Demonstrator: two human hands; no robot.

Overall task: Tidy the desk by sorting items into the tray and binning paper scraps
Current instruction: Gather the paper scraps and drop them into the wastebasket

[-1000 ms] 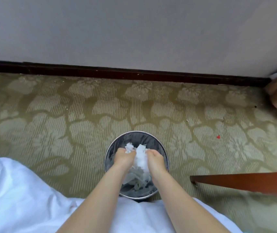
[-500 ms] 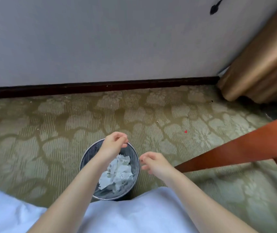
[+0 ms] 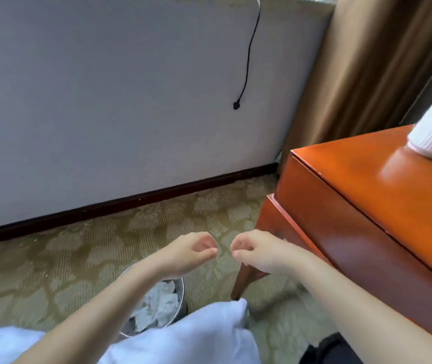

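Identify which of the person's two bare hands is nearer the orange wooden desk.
The right hand, beside the leg of the orange wooden desk; the left hand is farther off, its forearm crossing the round metal bin.

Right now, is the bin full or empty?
Not empty: crumpled paper scraps lie piled inside the metal bin. An arm hides part; how full, cannot tell.

I seem to be in a hotel room or bedroom. A leaf-patterned olive carpet [image 3: 65, 258] runs to a dark skirting board [image 3: 130, 203] under a plain grey wall [image 3: 104, 101]. A heavy tan curtain [image 3: 367, 74] hangs in the corner. A glossy red-brown wooden desk [image 3: 367, 195] stands near a small metal bin [image 3: 182, 290] of paper scraps [image 3: 157, 303].
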